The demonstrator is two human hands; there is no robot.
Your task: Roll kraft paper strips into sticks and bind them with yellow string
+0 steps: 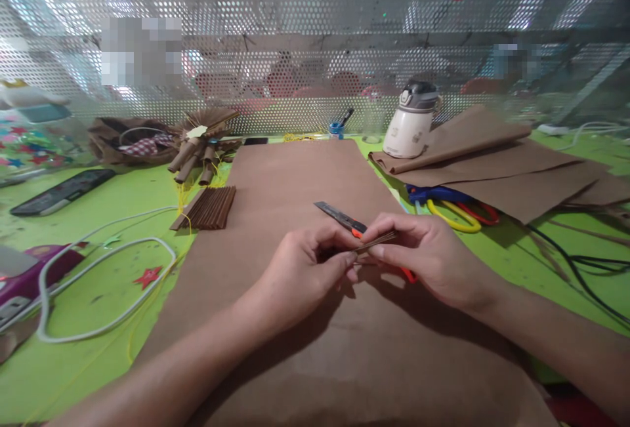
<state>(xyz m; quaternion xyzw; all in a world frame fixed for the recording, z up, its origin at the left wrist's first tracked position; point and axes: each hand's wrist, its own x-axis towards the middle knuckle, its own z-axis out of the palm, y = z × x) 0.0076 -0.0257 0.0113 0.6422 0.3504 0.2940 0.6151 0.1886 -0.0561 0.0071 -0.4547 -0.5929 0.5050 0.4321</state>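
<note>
Between my two hands is a small folded strip of brown paper (377, 242), its layers stacked narrow and flat. My left hand (315, 263) pinches its left end between thumb and fingers. At the other end, my right hand (418, 250) grips it with thumb and forefinger. Just behind and partly under my hands lies a utility knife (342, 217), blade out toward the upper left, with an orange and black handle. All this is above a long sheet of brown paper (295, 178). A pleated piece of brown paper (211, 208) rests on the sheet's left edge.
Rolled brown paper pieces (189, 155) with yellow string lie at back left. Scissors (443, 201), brown paper sheets (482, 164) and a white bottle (411, 122) stand right. A phone (63, 191) and white cable (167, 243) lie left. A perforated metal screen (295, 46) closes the back.
</note>
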